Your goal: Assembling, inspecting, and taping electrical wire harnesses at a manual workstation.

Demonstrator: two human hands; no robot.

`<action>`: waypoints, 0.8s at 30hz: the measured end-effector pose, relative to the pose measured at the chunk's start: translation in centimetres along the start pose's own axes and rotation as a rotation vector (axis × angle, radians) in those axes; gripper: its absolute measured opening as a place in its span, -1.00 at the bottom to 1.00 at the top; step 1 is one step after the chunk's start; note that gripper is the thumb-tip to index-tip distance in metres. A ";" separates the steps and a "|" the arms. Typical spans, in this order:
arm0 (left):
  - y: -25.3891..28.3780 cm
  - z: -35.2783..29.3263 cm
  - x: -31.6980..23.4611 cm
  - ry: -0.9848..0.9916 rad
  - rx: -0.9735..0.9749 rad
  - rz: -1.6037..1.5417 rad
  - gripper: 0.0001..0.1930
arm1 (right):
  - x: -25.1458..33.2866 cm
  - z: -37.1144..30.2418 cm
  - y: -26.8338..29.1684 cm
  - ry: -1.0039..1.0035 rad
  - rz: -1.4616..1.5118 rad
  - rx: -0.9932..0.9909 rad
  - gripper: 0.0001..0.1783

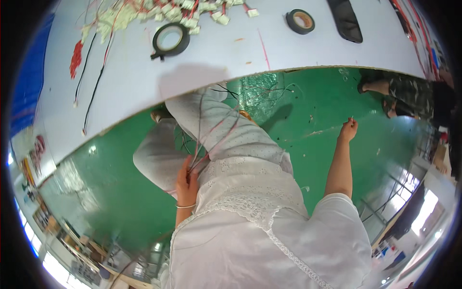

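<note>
My left hand point(186, 185), with a bracelet at the wrist, is closed around a few thin wires point(198, 137). These wires, reddish and grey, fan out from the fingers across my lap toward the table edge. My right hand point(349, 129) is stretched out to the right over the floor, away from the table. Its fingers are pinched together, and a tiny pale bit shows at their tips, too small to name. Above my lap, the white table point(130, 91) carries a pile of white connectors point(168, 10) with red and black leads.
On the table lie a large black tape roll point(184, 44), a smaller one point(288, 21), a black phone point(347, 23), red pieces point(76, 60) and two dark cables point(99, 77). Another person's legs point(409, 94) are at the right. Scraps dot the green floor point(308, 159).
</note>
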State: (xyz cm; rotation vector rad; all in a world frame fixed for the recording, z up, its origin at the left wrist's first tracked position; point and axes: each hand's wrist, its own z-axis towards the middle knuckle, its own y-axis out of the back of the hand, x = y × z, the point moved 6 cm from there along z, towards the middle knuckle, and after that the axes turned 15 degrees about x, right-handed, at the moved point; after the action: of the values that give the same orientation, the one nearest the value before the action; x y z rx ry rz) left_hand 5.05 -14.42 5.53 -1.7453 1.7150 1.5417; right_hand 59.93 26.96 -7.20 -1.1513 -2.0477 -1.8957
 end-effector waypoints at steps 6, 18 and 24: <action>-3.1 3.2 3.9 0.298 0.460 -0.129 -0.66 | -5.8 -1.7 -4.9 -0.118 -0.212 0.026 -0.59; -3.7 14.5 3.9 0.717 0.706 -0.095 -0.69 | -15.5 -1.1 -28.9 -0.728 0.180 0.492 -0.52; -4.5 27.8 -0.6 0.635 0.795 0.222 -0.70 | -13.7 2.8 -40.5 -0.209 -0.002 0.741 -0.65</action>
State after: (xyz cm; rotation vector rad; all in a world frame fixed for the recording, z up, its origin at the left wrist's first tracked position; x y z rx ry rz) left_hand -4.58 8.63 -7.53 -1.6848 2.4011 0.1975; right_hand 46.64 26.51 -47.91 -1.1471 -2.5079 -0.8670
